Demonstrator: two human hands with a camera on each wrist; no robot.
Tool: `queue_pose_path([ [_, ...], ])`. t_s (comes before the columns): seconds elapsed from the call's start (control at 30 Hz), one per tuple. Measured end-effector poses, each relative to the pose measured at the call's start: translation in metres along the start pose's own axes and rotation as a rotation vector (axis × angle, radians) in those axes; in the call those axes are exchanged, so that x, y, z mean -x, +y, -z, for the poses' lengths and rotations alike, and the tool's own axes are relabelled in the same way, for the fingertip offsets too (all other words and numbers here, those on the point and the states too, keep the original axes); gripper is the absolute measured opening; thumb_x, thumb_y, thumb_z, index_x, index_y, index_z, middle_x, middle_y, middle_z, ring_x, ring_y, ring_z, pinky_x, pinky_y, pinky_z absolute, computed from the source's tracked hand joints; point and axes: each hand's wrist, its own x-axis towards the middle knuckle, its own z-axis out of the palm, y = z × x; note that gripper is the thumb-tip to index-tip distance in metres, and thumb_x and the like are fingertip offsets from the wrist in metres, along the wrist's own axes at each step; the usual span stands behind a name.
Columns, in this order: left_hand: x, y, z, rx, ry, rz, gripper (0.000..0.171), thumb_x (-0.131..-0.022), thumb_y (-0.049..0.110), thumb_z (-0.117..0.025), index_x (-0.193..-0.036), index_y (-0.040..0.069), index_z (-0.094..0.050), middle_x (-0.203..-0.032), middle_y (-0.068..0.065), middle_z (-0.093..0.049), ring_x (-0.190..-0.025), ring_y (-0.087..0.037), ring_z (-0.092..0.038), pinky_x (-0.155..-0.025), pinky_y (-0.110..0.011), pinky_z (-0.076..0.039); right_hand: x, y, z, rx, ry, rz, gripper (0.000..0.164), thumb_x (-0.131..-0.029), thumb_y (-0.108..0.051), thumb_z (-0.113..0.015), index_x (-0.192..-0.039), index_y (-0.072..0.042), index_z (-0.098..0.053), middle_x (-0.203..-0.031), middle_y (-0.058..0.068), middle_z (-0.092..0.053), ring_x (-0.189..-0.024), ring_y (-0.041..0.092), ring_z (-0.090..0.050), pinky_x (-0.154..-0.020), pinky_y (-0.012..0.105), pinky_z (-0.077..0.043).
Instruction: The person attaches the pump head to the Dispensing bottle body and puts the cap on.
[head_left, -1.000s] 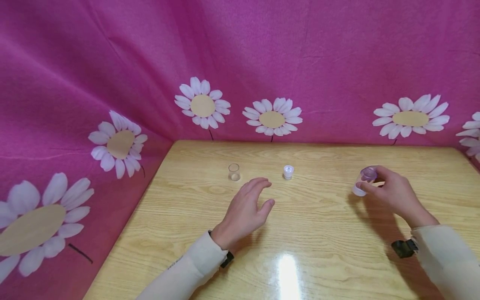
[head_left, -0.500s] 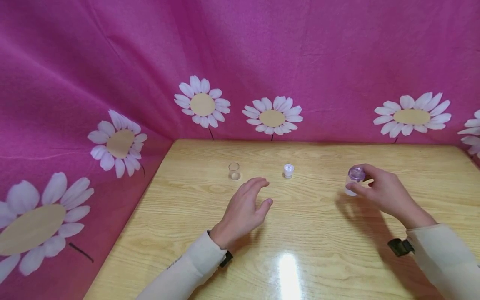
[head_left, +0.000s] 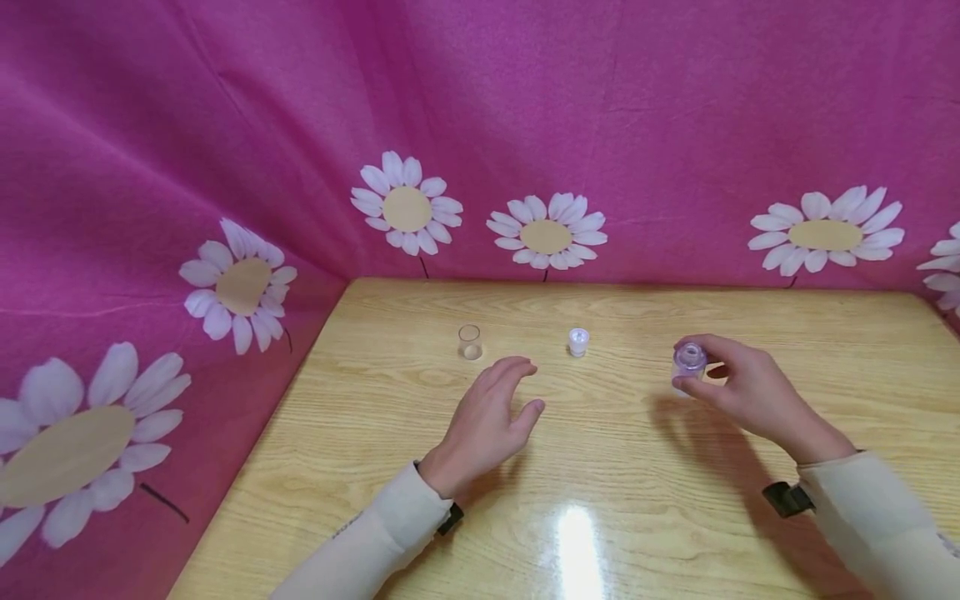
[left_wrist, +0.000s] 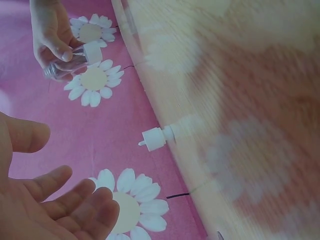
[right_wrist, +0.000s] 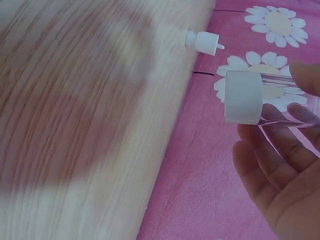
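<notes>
My right hand (head_left: 757,396) grips a small clear bottle (head_left: 688,358) with a purple tint, its open neck facing up. The white base (right_wrist: 243,97) of the bottle points down toward the table in the right wrist view, with thumb and fingers around the clear body. A shadow falls apart from it on the wood. Left of centre, my left hand (head_left: 483,425) hovers with relaxed, spread fingers and holds nothing. Beyond its fingertips stands a small white nozzle piece (head_left: 577,342), whose thin tip (left_wrist: 142,143) shows in the left wrist view. A clear cup-shaped cap (head_left: 470,352) stands further left.
The light wooden table (head_left: 600,450) ends at a pink cloth (head_left: 660,125) with daisies, which hangs behind and along the left side. A bright glare patch (head_left: 577,550) lies near the front. Dark straps (head_left: 787,498) sit on both wrists.
My right hand has moved left with the bottle, which has turned from tilted to nearly upright. The left hand, nozzle piece and clear cap have stayed in place.
</notes>
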Motion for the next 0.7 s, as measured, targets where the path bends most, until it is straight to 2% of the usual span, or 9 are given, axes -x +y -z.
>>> queue_pose_path([
  [0.43, 0.001, 0.0, -0.002, -0.006, -0.005, 0.002, 0.043, -0.096, 0.028, -0.063, -0.133, 0.006, -0.058, -0.143, -0.007, -0.054, -0.135, -0.023, -0.051, -0.11, -0.041, -0.044, 0.002, -0.013, -0.016, -0.001, -0.079, 0.036, 0.035, -0.087, -0.018, -0.076, -0.119, -0.007, -0.064, -0.103, 0.004, -0.07, -0.091, -0.008, -0.052, -0.075, 0.029, -0.055],
  [0.7, 0.001, 0.0, -0.002, -0.006, -0.012, 0.013, 0.044, -0.096, 0.028, -0.063, -0.133, 0.006, -0.059, -0.144, -0.008, -0.054, -0.135, -0.024, -0.051, -0.111, -0.041, -0.044, 0.002, -0.013, -0.024, 0.003, -0.052, 0.118, 0.032, -0.084, -0.012, -0.077, -0.115, -0.009, -0.066, -0.103, 0.001, -0.071, -0.092, -0.006, -0.053, -0.072, 0.029, -0.054],
])
